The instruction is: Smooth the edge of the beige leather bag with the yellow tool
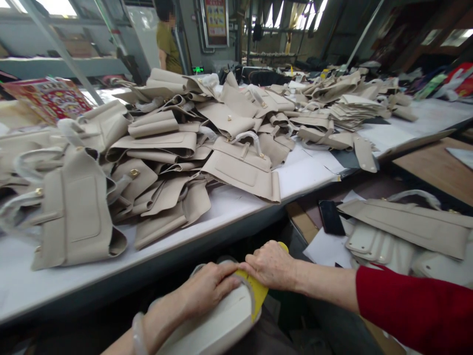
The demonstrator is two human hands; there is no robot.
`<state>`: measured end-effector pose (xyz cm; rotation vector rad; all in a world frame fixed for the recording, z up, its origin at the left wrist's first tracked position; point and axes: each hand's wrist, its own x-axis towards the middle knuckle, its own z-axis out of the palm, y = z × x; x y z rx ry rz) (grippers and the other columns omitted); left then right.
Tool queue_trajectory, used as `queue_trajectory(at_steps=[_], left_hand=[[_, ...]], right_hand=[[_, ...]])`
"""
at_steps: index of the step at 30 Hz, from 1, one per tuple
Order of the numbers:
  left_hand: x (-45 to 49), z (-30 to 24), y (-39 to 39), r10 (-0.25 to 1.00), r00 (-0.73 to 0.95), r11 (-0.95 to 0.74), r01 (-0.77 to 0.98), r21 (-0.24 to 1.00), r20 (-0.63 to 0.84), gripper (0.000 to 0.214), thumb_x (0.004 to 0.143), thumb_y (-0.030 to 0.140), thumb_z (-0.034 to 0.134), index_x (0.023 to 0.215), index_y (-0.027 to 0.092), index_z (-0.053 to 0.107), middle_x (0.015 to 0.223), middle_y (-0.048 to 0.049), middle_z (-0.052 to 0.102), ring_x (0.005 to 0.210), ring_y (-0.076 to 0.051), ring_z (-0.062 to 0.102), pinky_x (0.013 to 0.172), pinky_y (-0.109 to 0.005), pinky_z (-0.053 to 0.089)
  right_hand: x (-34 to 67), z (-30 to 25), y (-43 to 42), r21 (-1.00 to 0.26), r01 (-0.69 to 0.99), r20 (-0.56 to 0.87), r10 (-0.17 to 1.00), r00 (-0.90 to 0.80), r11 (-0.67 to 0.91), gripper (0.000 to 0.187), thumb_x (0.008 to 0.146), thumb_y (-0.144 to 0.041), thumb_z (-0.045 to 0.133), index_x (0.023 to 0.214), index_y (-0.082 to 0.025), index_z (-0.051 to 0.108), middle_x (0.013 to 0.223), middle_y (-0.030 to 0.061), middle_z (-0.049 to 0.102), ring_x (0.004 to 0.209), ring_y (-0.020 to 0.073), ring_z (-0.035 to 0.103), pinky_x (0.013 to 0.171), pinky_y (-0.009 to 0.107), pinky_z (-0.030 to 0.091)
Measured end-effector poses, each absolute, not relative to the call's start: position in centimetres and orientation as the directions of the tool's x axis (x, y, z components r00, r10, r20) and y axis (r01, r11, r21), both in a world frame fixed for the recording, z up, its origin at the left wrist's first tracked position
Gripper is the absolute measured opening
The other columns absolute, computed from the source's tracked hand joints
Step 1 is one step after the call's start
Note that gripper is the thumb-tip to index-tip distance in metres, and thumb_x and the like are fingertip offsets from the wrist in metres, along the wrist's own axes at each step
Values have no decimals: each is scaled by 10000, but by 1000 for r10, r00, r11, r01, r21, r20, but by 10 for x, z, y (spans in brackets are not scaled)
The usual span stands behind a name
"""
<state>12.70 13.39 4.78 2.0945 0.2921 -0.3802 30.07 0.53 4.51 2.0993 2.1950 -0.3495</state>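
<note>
A long white worktop [314, 172] is carrying a sprawling heap of flat beige leather bag pieces [166, 162] with small brass studs, spilling toward its near edge. Below that edge, the left hand [207, 288] is pressing flat on a smooth cream panel [210, 328], while the right hand [271, 266] is gripping the panel's rounded yellow tip [258, 291].

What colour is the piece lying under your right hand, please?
Yellow: the piece under the right hand shows clearly in the head view.
</note>
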Motion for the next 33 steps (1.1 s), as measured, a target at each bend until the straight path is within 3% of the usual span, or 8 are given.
queue_trajectory(at_steps=[7, 12, 15, 21, 24, 29, 33], left_hand=[[116, 43, 127, 111, 935, -619, 329, 713, -336, 422, 980, 539, 406, 1248, 329, 655, 928, -23, 736, 834, -216, 671, 732, -263, 424], [115, 48, 134, 53, 915, -327, 393, 859, -399, 542, 977, 573, 342, 1038, 223, 750, 922, -5, 717, 802, -180, 595, 714, -235, 428], [119, 48, 137, 53, 905, -235, 423, 875, -422, 481, 937, 536, 439, 1045, 193, 759, 923, -13, 720, 787, -176, 574, 704, -233, 429], [128, 44, 138, 96, 882, -220, 470, 855, -461, 382, 818, 443, 579, 1002, 177, 784, 809, -5, 706, 712, -167, 548, 656, -236, 428], [131, 45, 137, 128, 866, -252, 501, 828, -484, 363, 797, 410, 565, 960, 173, 786, 771, -3, 689, 687, -162, 530, 627, -234, 417], [129, 51, 132, 219, 821, -319, 571, 756, -528, 344, 782, 407, 537, 787, 164, 779, 577, 21, 525, 537, -123, 395, 501, -252, 321], [123, 52, 138, 249, 778, -322, 628, 709, -576, 385, 745, 526, 614, 861, 208, 797, 654, -13, 630, 606, -191, 529, 568, -301, 401]], right_hand=[[286, 40, -8, -145, 989, -206, 979, -14, -17, 511, 1040, -440, 266, 835, -194, 664, 746, 97, 746, 641, 249, 708, 542, 291, 309], [283, 37, -23, -209, 978, -157, 987, -30, -3, 515, 1031, -456, 294, 801, -182, 664, 716, 101, 732, 599, 209, 663, 541, 295, 236], [288, 35, -35, -311, 950, -130, 991, -33, -9, 489, 1006, -468, 363, 701, -185, 619, 655, 59, 699, 557, 166, 601, 552, 300, 222], [298, 16, -50, -563, 751, -152, 937, 316, -345, 574, 1049, -477, 127, 611, -200, 374, 544, -27, 445, 504, 98, 435, 499, 235, 277], [296, 5, -44, -629, 653, -192, 898, 395, -422, 558, 1038, -510, 87, 631, -218, 333, 554, -29, 420, 500, 100, 404, 459, 220, 287], [283, -4, -26, -580, 748, -124, 943, 310, -322, 569, 1020, -538, 227, 644, -208, 498, 590, 17, 572, 562, 163, 560, 551, 274, 335], [297, -22, -22, -411, 902, 54, 985, 166, -129, 543, 1020, -519, 250, 773, -258, 656, 721, 21, 713, 656, 187, 666, 611, 283, 436]])
